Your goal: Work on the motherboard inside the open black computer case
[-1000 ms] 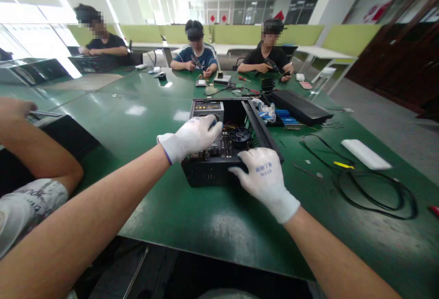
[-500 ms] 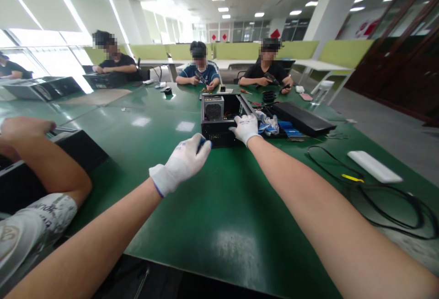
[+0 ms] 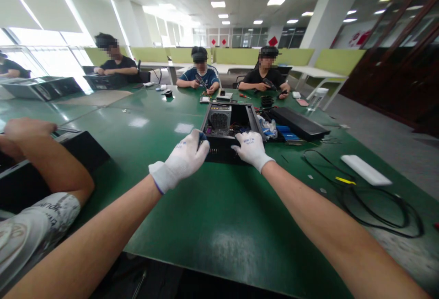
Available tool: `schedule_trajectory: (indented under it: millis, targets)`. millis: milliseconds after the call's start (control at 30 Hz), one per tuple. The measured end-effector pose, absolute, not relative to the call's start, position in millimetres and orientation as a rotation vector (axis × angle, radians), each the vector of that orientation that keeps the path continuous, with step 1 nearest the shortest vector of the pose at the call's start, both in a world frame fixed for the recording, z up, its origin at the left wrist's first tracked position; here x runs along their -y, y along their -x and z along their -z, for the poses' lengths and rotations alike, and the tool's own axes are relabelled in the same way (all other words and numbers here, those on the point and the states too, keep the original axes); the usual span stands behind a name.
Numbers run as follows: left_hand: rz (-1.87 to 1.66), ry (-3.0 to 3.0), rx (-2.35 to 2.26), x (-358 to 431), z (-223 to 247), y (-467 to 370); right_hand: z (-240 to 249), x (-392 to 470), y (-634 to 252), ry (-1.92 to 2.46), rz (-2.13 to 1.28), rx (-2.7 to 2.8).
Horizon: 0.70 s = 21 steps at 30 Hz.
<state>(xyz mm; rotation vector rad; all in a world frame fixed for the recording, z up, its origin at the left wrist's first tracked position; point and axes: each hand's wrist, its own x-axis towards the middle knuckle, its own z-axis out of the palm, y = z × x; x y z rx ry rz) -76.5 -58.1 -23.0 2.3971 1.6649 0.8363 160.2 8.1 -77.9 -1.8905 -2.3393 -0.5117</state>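
An open black computer case (image 3: 222, 149) lies on the green table in front of me, its inside facing up. Inside it sits a grey power supply (image 3: 220, 119) with a round fan grille, beside some wires. My left hand (image 3: 181, 156), in a white glove with blue fingers, is closed at the case's near left corner; its fingertips are partly hidden. My right hand (image 3: 252, 149), gloved alike, grips the near wall toward the right, fingers over the top edge and thumb against the outer face.
Blue-white gloves (image 3: 269, 127), a blue bracket-like part (image 3: 288, 133) and a long black panel (image 3: 298, 123) lie right of the case. Nearer are a black cable (image 3: 346, 198) and a white slab-shaped thing (image 3: 366, 170). A co-worker's arm (image 3: 56, 152) is at left; others sit across the table (image 3: 154, 116).
The case has come nearer to me, and more of its inside shows. My right hand has moved back with its near wall; my left hand is nearly where it was, at the corner.
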Motion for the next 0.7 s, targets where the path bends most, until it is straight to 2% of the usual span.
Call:
schedule_trajectory:
  millis: [200, 467, 700]
  targets:
    - [-0.765, -2.535, -1.563, 58, 11, 50, 85, 89, -157, 1.779, 0.484, 2.332]
    - [0.211, -2.587, -1.398, 56, 25, 8, 100, 217, -152, 1.642, 0.384, 2.249]
    - [0.541, -2.675, -1.235, 56, 71, -13, 106, 284, -160, 1.381, 0.360, 2.201]
